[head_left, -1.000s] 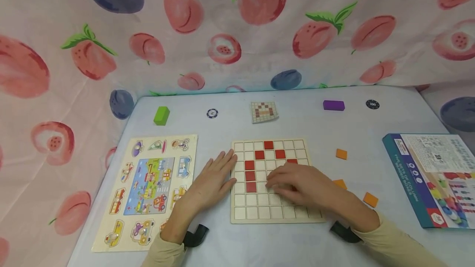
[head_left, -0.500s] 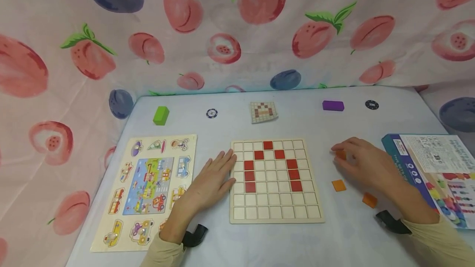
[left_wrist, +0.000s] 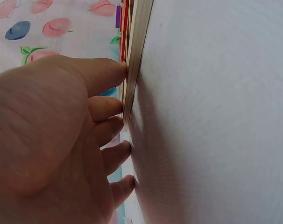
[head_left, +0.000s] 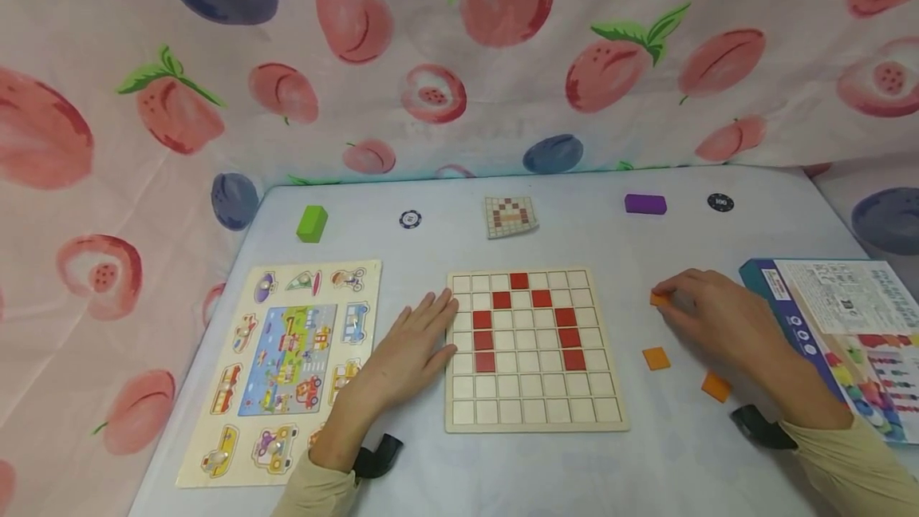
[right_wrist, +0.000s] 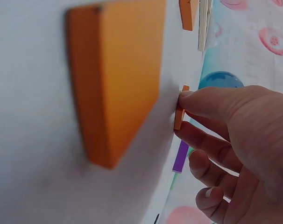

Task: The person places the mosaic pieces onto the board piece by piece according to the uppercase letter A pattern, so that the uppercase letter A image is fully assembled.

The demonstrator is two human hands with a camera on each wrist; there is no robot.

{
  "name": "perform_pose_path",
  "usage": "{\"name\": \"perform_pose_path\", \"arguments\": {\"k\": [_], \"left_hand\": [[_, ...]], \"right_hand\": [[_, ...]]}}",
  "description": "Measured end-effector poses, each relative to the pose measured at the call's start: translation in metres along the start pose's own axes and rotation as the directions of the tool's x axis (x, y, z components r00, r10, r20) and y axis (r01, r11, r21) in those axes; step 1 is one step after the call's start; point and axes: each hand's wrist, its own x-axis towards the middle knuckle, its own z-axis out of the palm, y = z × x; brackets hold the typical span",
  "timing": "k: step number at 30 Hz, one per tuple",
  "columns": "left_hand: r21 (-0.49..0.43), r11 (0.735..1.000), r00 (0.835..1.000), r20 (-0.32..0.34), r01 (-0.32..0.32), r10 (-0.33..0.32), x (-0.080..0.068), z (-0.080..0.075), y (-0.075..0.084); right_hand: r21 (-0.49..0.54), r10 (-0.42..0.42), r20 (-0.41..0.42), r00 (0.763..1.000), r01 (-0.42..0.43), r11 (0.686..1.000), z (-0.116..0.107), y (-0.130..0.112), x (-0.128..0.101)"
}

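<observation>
Backdrop: a peach-print cloth (head_left: 459, 62) hangs behind the table (head_left: 574, 469) and drapes past its left edge.
Far edge, left to right: green block (head_left: 312, 223), blue poker chip (head_left: 410, 219), pattern card (head_left: 510, 216) with a small red-and-white grid, purple block (head_left: 645, 203), dark poker chip (head_left: 720, 202).
Vehicle puzzle (head_left: 287, 365): lies flat near the table's left edge, just left of the left hand.
Left hand (head_left: 412, 349): rests flat on the table, fingers straight and released, holding nothing; in the left wrist view the fingertips (left_wrist: 114, 74) touch the left edge of the grid board.
Grid board (head_left: 531, 413): sits at the middle of the table near the front edge; red tiles (head_left: 519, 281) fill squares in an upside-down V, the other squares bare.
Orange tile (head_left: 658, 299): right of the board, towards the right edge; the right hand pinches it between thumb and fingertips, and in the right wrist view it stands on edge against the table.
Right hand (head_left: 718, 321): fingers curled, grasping that orange tile.
Loose orange tiles: one (head_left: 656, 358) just right of the board, another (head_left: 715, 386) nearer the front edge, under the right wrist.
Game box (head_left: 775, 301): lies at the table's right edge, just beside the right hand.
</observation>
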Motion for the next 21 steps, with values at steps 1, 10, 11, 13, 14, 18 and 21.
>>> {"name": "perform_pose_path", "arguments": {"k": [1, 10, 11, 13, 14, 18, 21], "left_hand": [[-0.001, 1.0, 1.0, -0.002, -0.001, 0.001, 0.0, 0.0, 0.0], [0.0, 1.0, 1.0, -0.006, -0.002, 0.002, 0.0, 0.0, 0.0], [0.0, 1.0, 1.0, -0.007, -0.003, 0.003, 0.0, 0.0, 0.0], [-0.001, 1.0, 1.0, -0.006, -0.004, 0.004, 0.0, 0.0, 0.0], [-0.001, 1.0, 1.0, -0.006, -0.004, 0.004, 0.0, 0.0, 0.0], [-0.004, 1.0, 1.0, -0.005, -0.005, 0.005, 0.0, 0.0, 0.0], [-0.003, 1.0, 1.0, -0.007, -0.003, 0.003, -0.001, 0.0, 0.0]], "right_hand": [[0.0, 0.0, 0.004, 1.0, 0.0, 1.0, -0.001, -0.001, 0.0], [0.041, -0.033, -0.024, 0.999, 0.034, 0.999, -0.005, -0.017, -0.003], [0.053, -0.04, -0.031, 0.999, 0.042, 0.998, -0.005, -0.02, -0.003], [0.064, -0.057, -0.043, 0.997, 0.059, 0.996, -0.005, -0.029, -0.003], [0.07, -0.07, -0.049, 0.996, 0.074, 0.995, -0.005, -0.033, -0.003], [0.079, -0.129, -0.074, 0.989, 0.135, 0.988, -0.001, -0.055, -0.002], [0.077, -0.208, -0.109, 0.972, 0.217, 0.973, 0.007, -0.073, -0.001]]}}
